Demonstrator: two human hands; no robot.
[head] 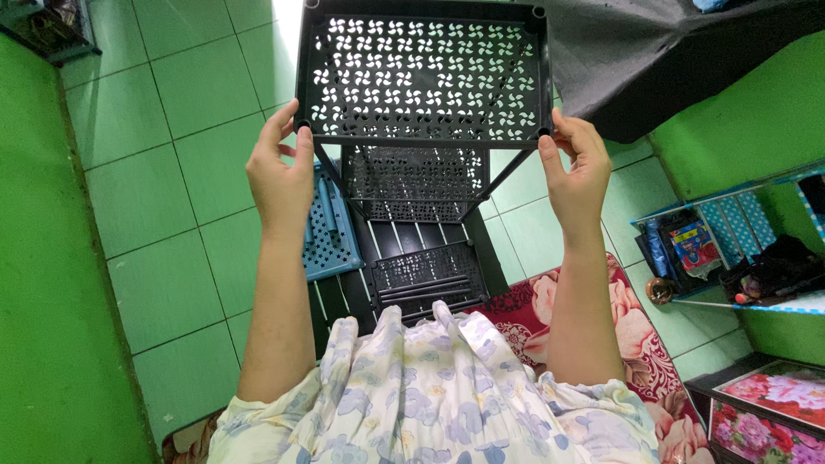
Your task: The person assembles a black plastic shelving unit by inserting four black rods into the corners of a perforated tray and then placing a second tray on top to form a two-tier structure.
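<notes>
Head view: left hand and right hand each clamp a near corner of the black perforated shelf panel, held on top of a black rack frame over the green tiled floor. Blue panel lies below. Risk: corner sockets look unseated, so uneven pressure could tilt the panel off its posts.

The black shelf rack's top edge is running past the frame. Its lower tiers are hiding behind the top panel, and the blue shelf panel is lying partly behind the left hand.
</notes>
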